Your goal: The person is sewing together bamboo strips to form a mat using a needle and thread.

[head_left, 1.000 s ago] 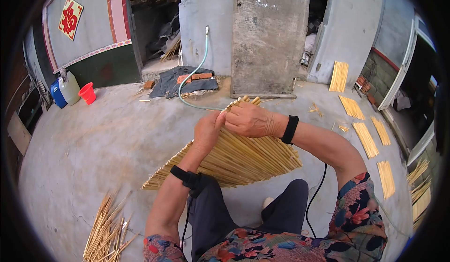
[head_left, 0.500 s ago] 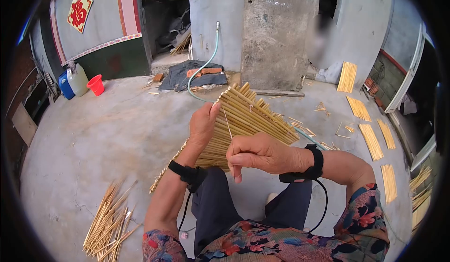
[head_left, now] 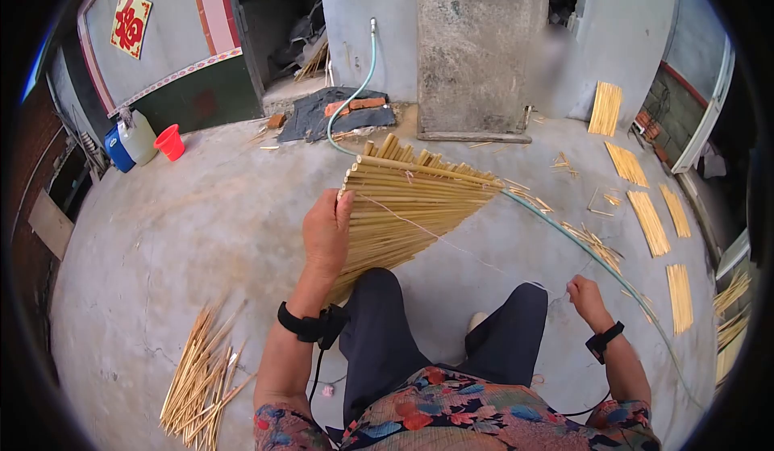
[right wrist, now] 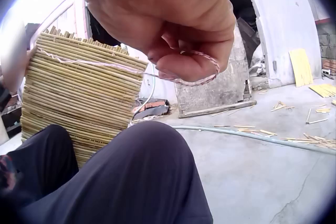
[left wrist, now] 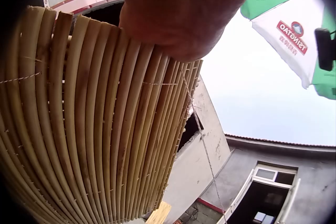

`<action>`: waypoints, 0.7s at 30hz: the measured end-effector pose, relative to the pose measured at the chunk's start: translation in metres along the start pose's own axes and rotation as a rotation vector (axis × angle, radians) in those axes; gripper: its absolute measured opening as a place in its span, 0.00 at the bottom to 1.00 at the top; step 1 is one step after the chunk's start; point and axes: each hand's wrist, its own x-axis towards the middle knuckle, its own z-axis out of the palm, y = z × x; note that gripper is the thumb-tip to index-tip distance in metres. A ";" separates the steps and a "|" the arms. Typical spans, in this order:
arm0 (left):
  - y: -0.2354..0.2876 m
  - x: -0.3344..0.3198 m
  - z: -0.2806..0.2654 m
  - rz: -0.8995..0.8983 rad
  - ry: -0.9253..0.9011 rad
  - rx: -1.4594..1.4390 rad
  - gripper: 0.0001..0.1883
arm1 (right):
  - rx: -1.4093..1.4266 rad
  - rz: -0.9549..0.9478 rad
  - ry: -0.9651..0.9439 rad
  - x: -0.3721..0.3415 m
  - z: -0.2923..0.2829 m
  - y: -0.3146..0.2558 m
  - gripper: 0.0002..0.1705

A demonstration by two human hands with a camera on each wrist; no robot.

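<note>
A mat of straight yellow stalks [head_left: 411,213], bound side by side, stands tilted above the person's knees. At its upper left edge the left hand [head_left: 325,237] grips it, thumb along the stalk ends; the left wrist view shows this hand [left wrist: 178,14] over the mat's edge. A thin red-and-white string [right wrist: 92,63] runs from the mat near the left hand toward the right. Far out to the right, beyond the knee, the right hand [head_left: 588,299] holds the string, which loops round its curled fingers in the right wrist view. Short bits of string show on the stalks.
Loose stalks [head_left: 201,374] lie in a heap at the lower left. Several finished stalk panels [head_left: 649,221] are spread along the right side. A green hose [head_left: 580,245] crosses the floor, with cut pieces [head_left: 592,245] beside it. A red bucket [head_left: 169,142] stands at the left.
From beside the left hand, the right hand has moved down and far to the right, drawing the string out. The left hand keeps hold of the mat, now tipped more level.
</note>
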 end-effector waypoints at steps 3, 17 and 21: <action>0.009 -0.012 0.006 0.078 -0.049 0.020 0.10 | 0.586 0.100 -0.057 0.017 -0.015 -0.089 0.10; 0.022 -0.043 0.018 0.206 -0.010 0.126 0.10 | 1.528 -0.220 -0.382 0.073 0.059 -0.281 0.12; 0.022 -0.040 0.022 0.197 -0.014 0.093 0.10 | 1.353 -0.257 -0.253 0.075 0.073 -0.287 0.13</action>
